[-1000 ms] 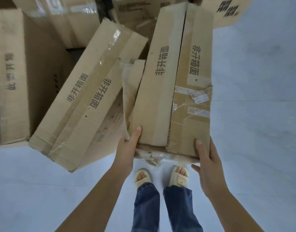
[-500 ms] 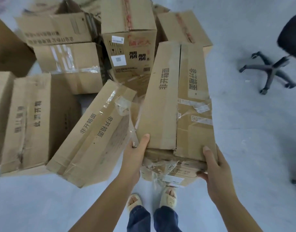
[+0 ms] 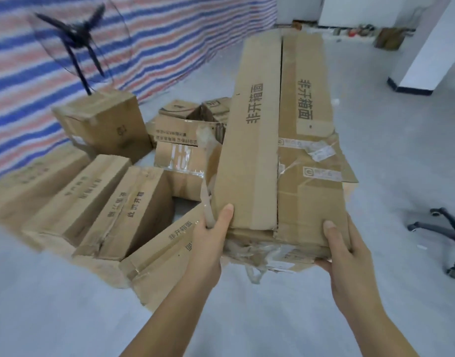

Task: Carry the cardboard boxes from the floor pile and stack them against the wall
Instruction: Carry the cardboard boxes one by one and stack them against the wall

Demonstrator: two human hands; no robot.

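Both hands, left (image 3: 211,235) and right (image 3: 343,243), clasp the near end of a long box (image 3: 277,150) held above the pile (image 3: 113,202); its torn, floppy flaps (probably light) want support underneath.

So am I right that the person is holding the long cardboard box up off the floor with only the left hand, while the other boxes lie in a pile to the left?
Not quite: both hands hold it. The head view shows the left hand gripping the near left corner of the long cardboard box and the right hand gripping the near right corner. The rest stands: the box is raised, and the pile of boxes lies to the left.
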